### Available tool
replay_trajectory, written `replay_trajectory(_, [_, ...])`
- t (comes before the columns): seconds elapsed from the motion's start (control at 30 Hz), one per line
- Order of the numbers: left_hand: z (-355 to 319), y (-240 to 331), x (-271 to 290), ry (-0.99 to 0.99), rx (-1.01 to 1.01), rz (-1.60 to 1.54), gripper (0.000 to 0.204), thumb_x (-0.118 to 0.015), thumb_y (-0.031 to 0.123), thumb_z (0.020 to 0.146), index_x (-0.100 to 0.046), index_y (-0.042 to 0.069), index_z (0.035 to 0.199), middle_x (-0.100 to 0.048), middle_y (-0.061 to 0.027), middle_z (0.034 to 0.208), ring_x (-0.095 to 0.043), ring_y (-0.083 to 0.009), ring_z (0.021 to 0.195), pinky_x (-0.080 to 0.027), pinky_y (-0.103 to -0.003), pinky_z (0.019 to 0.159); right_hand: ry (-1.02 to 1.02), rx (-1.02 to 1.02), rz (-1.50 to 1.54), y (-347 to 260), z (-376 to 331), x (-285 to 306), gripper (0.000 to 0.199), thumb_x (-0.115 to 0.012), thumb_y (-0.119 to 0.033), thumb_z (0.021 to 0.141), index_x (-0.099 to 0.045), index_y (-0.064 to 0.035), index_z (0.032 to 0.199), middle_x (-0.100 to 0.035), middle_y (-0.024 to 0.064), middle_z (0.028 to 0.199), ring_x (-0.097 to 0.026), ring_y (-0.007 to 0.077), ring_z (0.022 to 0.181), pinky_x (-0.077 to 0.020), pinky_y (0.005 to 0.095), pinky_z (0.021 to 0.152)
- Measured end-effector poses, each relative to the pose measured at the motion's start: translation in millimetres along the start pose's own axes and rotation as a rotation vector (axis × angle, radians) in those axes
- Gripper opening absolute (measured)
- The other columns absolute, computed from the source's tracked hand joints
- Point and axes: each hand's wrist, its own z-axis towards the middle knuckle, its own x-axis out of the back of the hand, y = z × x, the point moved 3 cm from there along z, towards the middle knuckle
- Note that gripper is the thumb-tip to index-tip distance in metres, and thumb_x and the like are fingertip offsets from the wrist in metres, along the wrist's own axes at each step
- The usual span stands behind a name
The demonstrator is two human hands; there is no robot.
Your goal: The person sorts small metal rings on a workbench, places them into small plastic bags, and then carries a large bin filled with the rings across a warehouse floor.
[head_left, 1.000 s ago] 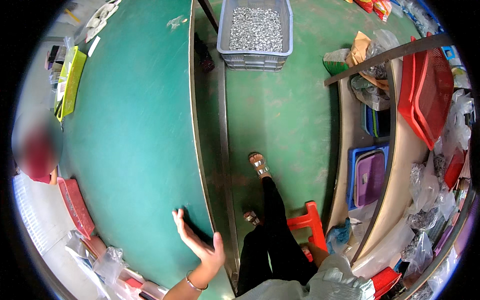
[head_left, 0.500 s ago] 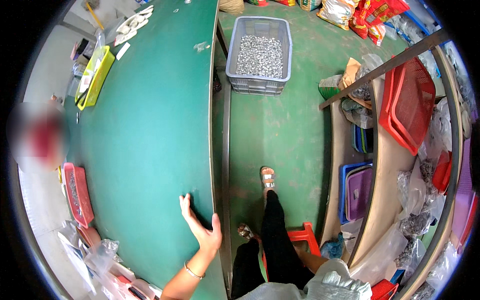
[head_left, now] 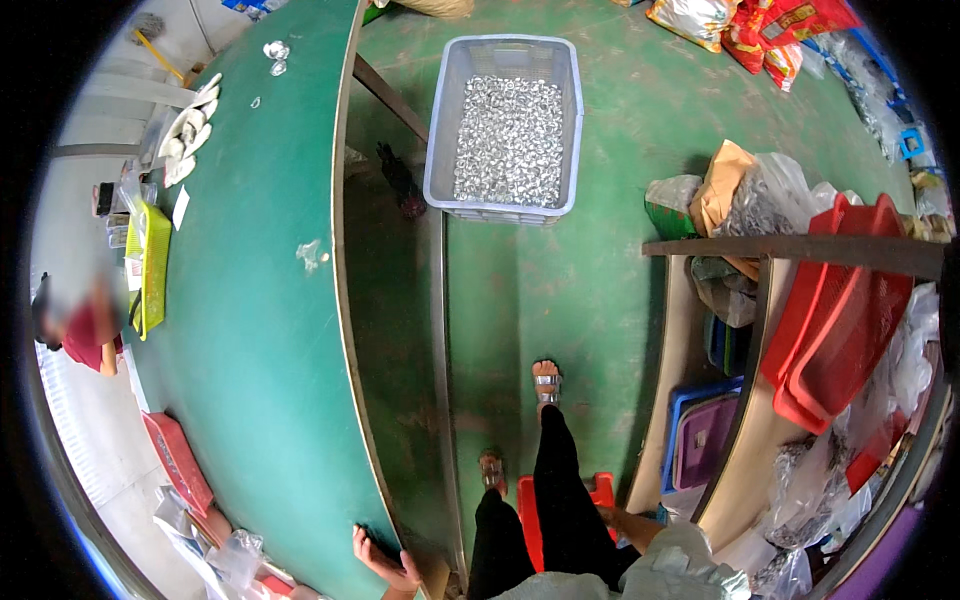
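Observation:
My left hand (head_left: 388,565) rests at the near edge of the green tabletop (head_left: 250,330), fingers apart, with nothing in it. My right forearm (head_left: 632,527) reaches down beside my leg to the red plastic stool (head_left: 602,488) beneath me. The fingers of my right hand are hidden behind my thigh, so its grip does not show. On the floor ahead stands a grey-blue plastic crate (head_left: 433,150) holding many small shiny silvery pieces (head_left: 508,140).
A shelf at right carries red mesh baskets (head_left: 830,320), purple and blue trays (head_left: 702,440) and bagged parts. Across the table are a yellow-green basket (head_left: 152,270), white gloves (head_left: 188,130) and a red bin (head_left: 178,460). A person (head_left: 88,325) is at the far left.
My view has tilted, so the crate looks nearer and the table edge has shifted left. My left hand now appears lower, at the table's edge. My right arm remains by the stool.

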Motion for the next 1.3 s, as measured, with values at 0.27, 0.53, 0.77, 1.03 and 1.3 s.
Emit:
replay_trajectory(0.27, [20.5, 8.0, -2.8, 0.034, -0.022, 0.042, 0.064, -0.050, 0.027, 0.085, -0.023, -0.003, 0.135, -0.023, -0.0254, 0.138, -0.026, -0.0360, 0.128, -0.023, -0.051, 0.102, 0.891, 0.483, 0.127, -229.4, 116.1, 248.1, 0.022, -0.056, -0.018, 0.081, -0.052, -0.0003, 0.093, -0.057, 0.0213, 0.085, -0.055, 0.0399, 0.082, -0.0439, 0.0487, 0.068])
replay_trajectory(0.53, [214.1, 0.6, -9.5, 0.310, 0.091, 0.108, 0.090, -0.054, 0.046, 0.081, -0.007, -0.005, 0.138, -0.005, -0.0201, 0.147, -0.004, -0.0307, 0.137, -0.001, -0.045, 0.109, 1.351, 0.787, -0.479, -507.5, 119.9, 405.8, 0.051, -0.063, -0.018, 0.075, -0.044, 0.0041, 0.117, -0.047, 0.0182, 0.122, -0.043, 0.0312, 0.116, -0.0347, 0.0409, 0.097])
replay_trajectory(0.77, [241.2, -7.4, -25.8, 0.257, 0.053, -0.017, 0.092, -0.054, 0.054, 0.077, -0.012, 0.001, 0.139, -0.010, -0.0246, 0.145, -0.008, -0.0356, 0.136, -0.003, -0.047, 0.109, 0.821, 0.421, -0.619, -542.3, 197.6, 434.3, 0.036, -0.064, -0.024, 0.073, -0.058, -0.0057, 0.103, -0.064, 0.0135, 0.097, -0.060, 0.0292, 0.095, -0.0488, 0.0392, 0.081])
replay_trajectory(1.03, [247.0, -5.9, -29.1, 0.211, 0.090, -0.049, 0.098, -0.056, 0.057, 0.075, -0.009, 0.001, 0.140, -0.010, -0.0277, 0.144, -0.011, -0.0374, 0.135, -0.003, -0.048, 0.108, 0.858, 0.263, -0.508, -546.9, 214.7, 436.4, 0.024, -0.047, -0.014, 0.084, -0.065, -0.0091, 0.099, -0.064, 0.0099, 0.105, -0.061, 0.0248, 0.099, -0.0501, 0.0369, 0.080])
replay_trajectory(1.3, [250.7, -16.9, -29.9, 0.196, 0.030, -0.088, 0.096, -0.055, 0.057, 0.077, -0.008, 0.001, 0.140, -0.012, -0.0254, 0.144, -0.011, -0.0370, 0.135, -0.006, -0.048, 0.108, 0.995, 0.336, -0.593, -504.3, 214.1, 422.5, 0.020, -0.050, -0.017, 0.080, -0.066, -0.0077, 0.085, -0.066, 0.0150, 0.089, -0.064, 0.0294, 0.084, -0.0510, 0.0379, 0.076])
